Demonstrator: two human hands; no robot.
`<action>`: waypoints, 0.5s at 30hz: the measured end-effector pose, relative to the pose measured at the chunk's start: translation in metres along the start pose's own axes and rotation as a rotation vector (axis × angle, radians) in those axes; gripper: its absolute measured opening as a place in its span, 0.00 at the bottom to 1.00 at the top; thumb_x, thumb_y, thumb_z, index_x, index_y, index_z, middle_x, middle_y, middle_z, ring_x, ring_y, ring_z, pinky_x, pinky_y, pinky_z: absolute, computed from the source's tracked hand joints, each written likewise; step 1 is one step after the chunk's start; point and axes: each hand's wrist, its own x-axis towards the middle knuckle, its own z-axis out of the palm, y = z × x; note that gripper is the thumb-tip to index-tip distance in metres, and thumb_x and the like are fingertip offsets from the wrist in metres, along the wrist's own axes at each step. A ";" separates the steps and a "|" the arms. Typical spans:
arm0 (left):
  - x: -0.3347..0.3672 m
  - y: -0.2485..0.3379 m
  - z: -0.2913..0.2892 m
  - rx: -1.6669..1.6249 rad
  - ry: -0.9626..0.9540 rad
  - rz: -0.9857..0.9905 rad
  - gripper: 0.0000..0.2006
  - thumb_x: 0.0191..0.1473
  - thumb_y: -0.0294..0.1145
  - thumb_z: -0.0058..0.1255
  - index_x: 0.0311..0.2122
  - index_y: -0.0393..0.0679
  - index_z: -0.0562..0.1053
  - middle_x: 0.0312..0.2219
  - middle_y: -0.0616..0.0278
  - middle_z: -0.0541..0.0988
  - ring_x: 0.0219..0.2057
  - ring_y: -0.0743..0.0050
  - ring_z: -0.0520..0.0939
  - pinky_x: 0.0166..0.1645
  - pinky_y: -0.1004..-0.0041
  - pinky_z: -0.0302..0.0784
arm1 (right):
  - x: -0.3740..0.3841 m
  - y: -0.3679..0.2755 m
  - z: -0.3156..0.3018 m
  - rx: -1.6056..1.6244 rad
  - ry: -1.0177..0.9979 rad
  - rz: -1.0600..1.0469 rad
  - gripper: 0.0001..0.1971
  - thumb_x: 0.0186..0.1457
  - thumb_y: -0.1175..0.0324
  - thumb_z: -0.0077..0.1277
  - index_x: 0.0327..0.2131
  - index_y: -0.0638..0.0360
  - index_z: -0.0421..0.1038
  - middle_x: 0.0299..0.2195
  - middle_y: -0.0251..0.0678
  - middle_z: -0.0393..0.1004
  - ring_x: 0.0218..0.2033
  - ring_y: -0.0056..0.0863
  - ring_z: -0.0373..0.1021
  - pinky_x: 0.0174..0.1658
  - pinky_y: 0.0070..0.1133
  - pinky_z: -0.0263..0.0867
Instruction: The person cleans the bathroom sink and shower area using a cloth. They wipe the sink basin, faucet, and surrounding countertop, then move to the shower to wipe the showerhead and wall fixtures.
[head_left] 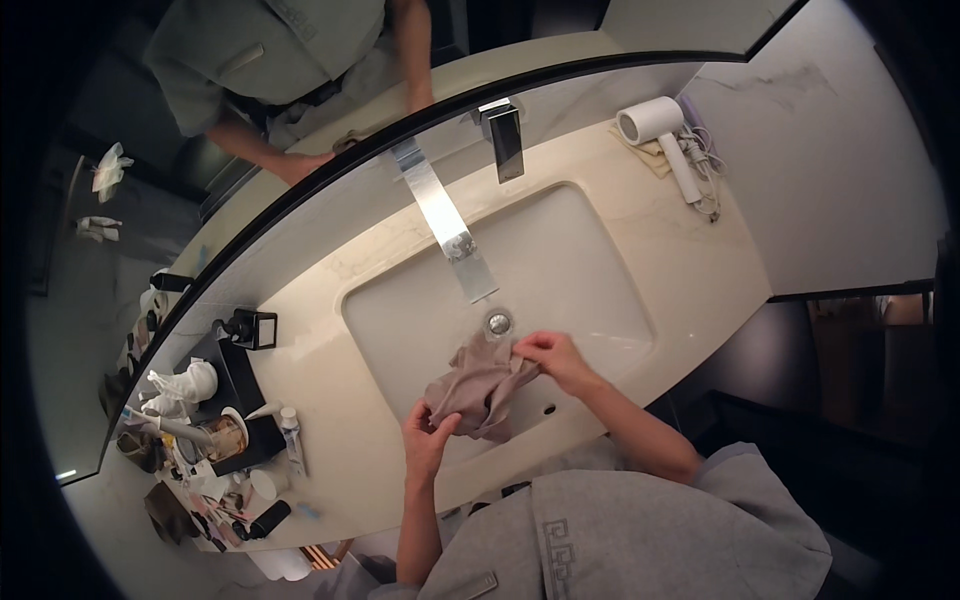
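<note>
A crumpled mauve-grey cloth [485, 385] hangs between my two hands over the near part of the white sink [560, 240]. My left hand [431, 437] grips its lower left edge, thumb on top. At the cloth's upper right, my right hand [556, 360] pinches a fold between thumb and fingers. Just beyond the cloth lies the round metal drain [498, 322]. A flat chrome spout [440, 215] reaches out over the basin, and whether water runs from it I cannot tell.
A chrome tap handle [503, 140] is on the wall behind the sink. The white hair dryer [660, 135] with its cord lies at the back right. Toiletries, a toothpaste-like tube [292, 440] and a black dispenser [250, 328] crowd the left counter. A mirror [330, 90] runs along the back.
</note>
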 end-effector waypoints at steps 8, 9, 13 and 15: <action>0.005 0.008 0.008 0.198 0.148 0.101 0.07 0.45 0.23 0.64 0.28 0.39 0.75 0.24 0.71 0.75 0.24 0.88 0.71 0.27 0.82 0.67 | -0.026 -0.077 -0.031 -0.031 0.140 -0.336 0.09 0.51 0.73 0.58 0.38 0.61 0.74 0.28 0.24 0.72 0.27 0.10 0.66 0.27 0.11 0.62; 0.004 0.010 0.009 0.246 0.166 0.153 0.08 0.44 0.23 0.65 0.28 0.39 0.75 0.24 0.70 0.75 0.23 0.87 0.72 0.27 0.82 0.67 | -0.031 -0.082 -0.030 -0.012 0.172 -0.342 0.09 0.51 0.74 0.57 0.38 0.61 0.73 0.28 0.24 0.72 0.27 0.10 0.66 0.27 0.11 0.62; -0.003 0.018 0.009 0.490 0.175 0.341 0.10 0.40 0.24 0.68 0.27 0.40 0.75 0.23 0.70 0.75 0.22 0.86 0.72 0.27 0.82 0.68 | -0.035 -0.073 -0.050 -0.080 0.259 -0.374 0.09 0.48 0.76 0.57 0.35 0.59 0.74 0.30 0.25 0.72 0.31 0.14 0.68 0.30 0.16 0.64; -0.007 0.031 0.012 0.662 0.031 0.247 0.11 0.39 0.27 0.69 0.27 0.40 0.75 0.22 0.68 0.75 0.23 0.83 0.73 0.28 0.80 0.69 | -0.040 -0.071 -0.062 -0.511 0.316 -0.457 0.10 0.46 0.75 0.58 0.35 0.56 0.74 0.32 0.27 0.73 0.35 0.20 0.69 0.34 0.21 0.65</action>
